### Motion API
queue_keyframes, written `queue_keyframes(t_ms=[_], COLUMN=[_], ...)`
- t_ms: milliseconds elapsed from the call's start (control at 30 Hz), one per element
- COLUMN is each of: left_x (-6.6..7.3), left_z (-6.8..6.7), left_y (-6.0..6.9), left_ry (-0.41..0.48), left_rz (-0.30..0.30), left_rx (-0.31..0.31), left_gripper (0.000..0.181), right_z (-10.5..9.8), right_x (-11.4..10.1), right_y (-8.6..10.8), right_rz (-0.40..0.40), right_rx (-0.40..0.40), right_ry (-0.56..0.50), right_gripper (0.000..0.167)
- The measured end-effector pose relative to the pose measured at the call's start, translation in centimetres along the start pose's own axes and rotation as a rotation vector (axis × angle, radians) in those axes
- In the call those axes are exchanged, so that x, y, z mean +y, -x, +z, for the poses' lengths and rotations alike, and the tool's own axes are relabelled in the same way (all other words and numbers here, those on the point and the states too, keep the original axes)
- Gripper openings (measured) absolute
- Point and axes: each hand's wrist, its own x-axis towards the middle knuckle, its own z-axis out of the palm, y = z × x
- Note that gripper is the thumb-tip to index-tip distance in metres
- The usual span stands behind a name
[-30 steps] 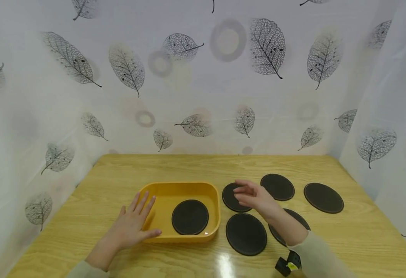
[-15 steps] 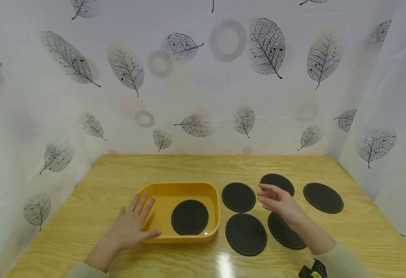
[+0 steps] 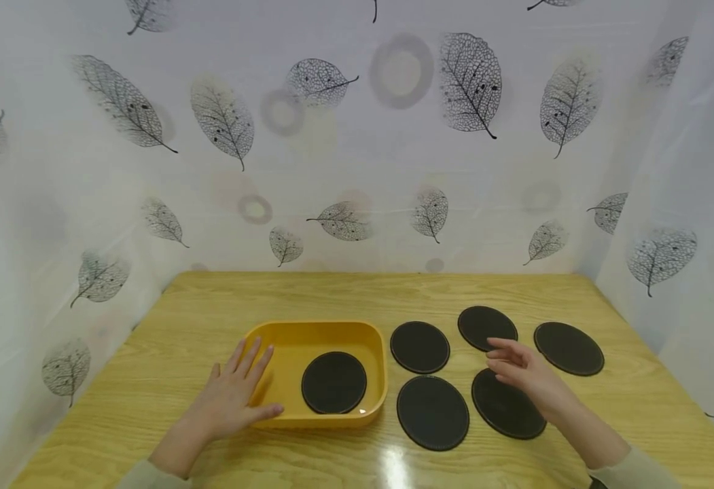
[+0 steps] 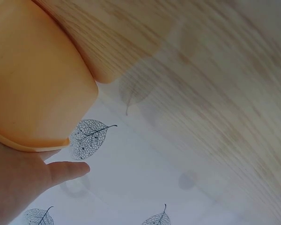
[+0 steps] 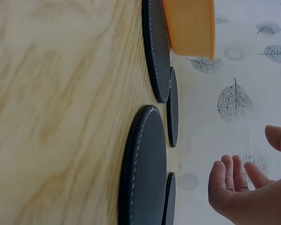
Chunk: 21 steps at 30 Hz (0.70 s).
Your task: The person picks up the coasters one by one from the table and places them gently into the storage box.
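One left hand [image 3: 228, 401] lies at the left end of a yellow, round-cornered rectangular tray [image 3: 314, 422], fingers spread, pinching nothing; it looks to rest on the rim, though how firmly cannot be told. The tray's long axis runs left to right across the pale wood-grain table [image 3: 344, 295]. Inside it, toward the front right, a flat black round disc [image 3: 334, 382] lies nearer to the left hand than to the right. Just beyond the tray's right wall come two similar black discs, one farther back [image 3: 420, 347] and one closer in [image 3: 433, 412]. Next, a far middle black disc [image 3: 485, 327] and a near right black disc [image 3: 506, 406], both partly overlapped in the head view by the raised right hand [image 3: 524, 373]. Its fingers are loosely bent and hold nothing, their tips pointing left, and the right wrist view shows it clear of the tabletop. From that hand, the near right disc lies below and slightly left; being round, it offers no long axis. Last, a far right black disc [image 3: 568, 348] sits beyond the hand, to its right.
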Motion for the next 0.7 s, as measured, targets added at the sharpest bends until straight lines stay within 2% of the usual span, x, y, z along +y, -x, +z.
queue_keyframes(t_ms=[267, 533, 700], left_x=[0.1, 0.0, 0.0], left_z=[-0.1, -0.1, -0.1], left_y=[0.0, 0.0, 0.0], left_ry=[0.009, 0.008, 0.005], left_rz=[-0.005, -0.009, -0.008], left_rx=[-0.002, -0.001, -0.004], left_gripper=[0.087, 0.087, 0.087], right_z=[-1.2, -1.9, -2.6], right_x=[0.6, 1.3, 2.2], right_y=[0.3, -0.3, -0.8], right_rz=[-0.011, -0.07, -0.089], right_rx=[0.019, 0.056, 0.076], right_ry=[0.098, 0.329, 0.434], right_gripper=[0.054, 0.052, 0.053])
